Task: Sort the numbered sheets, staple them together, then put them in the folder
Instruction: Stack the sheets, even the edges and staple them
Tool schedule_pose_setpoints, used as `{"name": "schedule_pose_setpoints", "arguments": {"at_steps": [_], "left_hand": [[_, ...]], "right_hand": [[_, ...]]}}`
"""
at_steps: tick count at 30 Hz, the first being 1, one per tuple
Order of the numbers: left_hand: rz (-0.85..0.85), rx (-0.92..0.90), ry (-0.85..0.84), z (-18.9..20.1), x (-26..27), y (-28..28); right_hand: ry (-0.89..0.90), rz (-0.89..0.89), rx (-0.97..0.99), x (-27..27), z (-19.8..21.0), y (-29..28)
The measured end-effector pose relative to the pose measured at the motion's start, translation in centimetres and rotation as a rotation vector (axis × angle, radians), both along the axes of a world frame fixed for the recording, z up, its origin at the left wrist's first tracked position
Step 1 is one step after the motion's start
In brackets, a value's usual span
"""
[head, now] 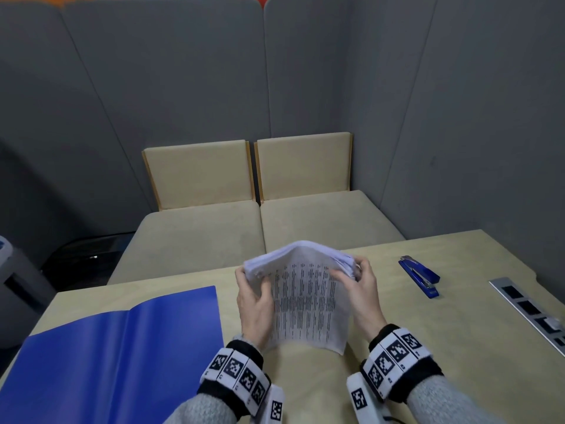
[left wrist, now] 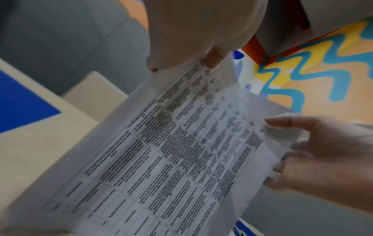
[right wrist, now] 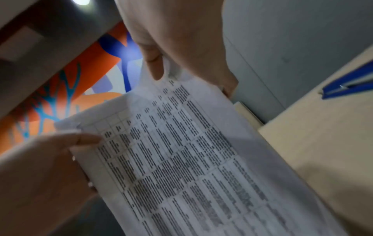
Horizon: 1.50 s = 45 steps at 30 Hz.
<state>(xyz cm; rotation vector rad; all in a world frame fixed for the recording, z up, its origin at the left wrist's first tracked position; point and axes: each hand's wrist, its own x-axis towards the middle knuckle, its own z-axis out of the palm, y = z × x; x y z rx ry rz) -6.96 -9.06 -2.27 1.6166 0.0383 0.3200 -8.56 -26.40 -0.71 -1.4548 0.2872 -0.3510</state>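
Observation:
A stack of printed sheets (head: 305, 298) stands upright on its lower edge on the table, its top curling away from me. My left hand (head: 255, 296) grips the stack's left edge and my right hand (head: 356, 289) grips its upper right corner. The wrist views show the table of print on the front sheet (left wrist: 181, 151) (right wrist: 181, 159), with thumbs laid on the paper. An open blue folder (head: 116, 353) lies flat at the left. A blue stapler (head: 420, 276) lies on the table to the right, away from both hands.
The pale wooden table (head: 458, 316) has a metal socket strip (head: 532, 313) set in near its right edge. Two beige cushioned seats (head: 260, 228) stand beyond the far edge, with grey partition walls behind them.

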Motion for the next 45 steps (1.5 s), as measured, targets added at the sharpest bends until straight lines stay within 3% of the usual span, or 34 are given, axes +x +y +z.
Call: {"name": "schedule_pose_setpoints", "arguments": {"at_steps": [5,13,17,19,22,25,31,35,38,45], "left_hand": [[-0.027,-0.039,0.019,0.2,0.8,0.5],[-0.014,-0.003,0.031,-1.3,0.0,1.0],[-0.042,-0.001,0.026,-1.2,0.3,1.1],[-0.037,0.003,0.034,-1.2,0.5,1.1],[-0.051,0.016,0.05,-1.1,0.6,1.1],[-0.06,0.031,0.062,-1.1,0.9,1.3],[-0.083,0.009,0.064,-0.9,0.8,1.6],[-0.069,0.005,0.056,-0.9,0.5,1.5],[-0.022,0.044,0.038,-1.1,0.2,1.0],[0.08,0.075,-0.134,-0.4,-0.8,-0.5]], "right_hand": [[0.036,0.03,0.165,0.9,0.4,0.0],[-0.023,-0.009,0.127,0.5,-0.8,-0.2],[-0.191,-0.085,-0.483,0.1,0.1,-0.2],[-0.231,-0.024,-0.744,0.0,0.0,-0.8],[-0.212,0.125,-0.949,-0.2,-0.6,-1.6],[-0.228,0.089,-1.089,0.1,-1.3,-2.3],[-0.276,0.04,-0.991,0.3,-0.6,-2.4],[-0.142,-0.048,-0.548,-0.1,0.6,-1.4],[-0.034,0.007,-0.241,-0.5,0.8,0.2],[-0.249,-0.091,-0.307,-0.6,1.2,1.7]]}}
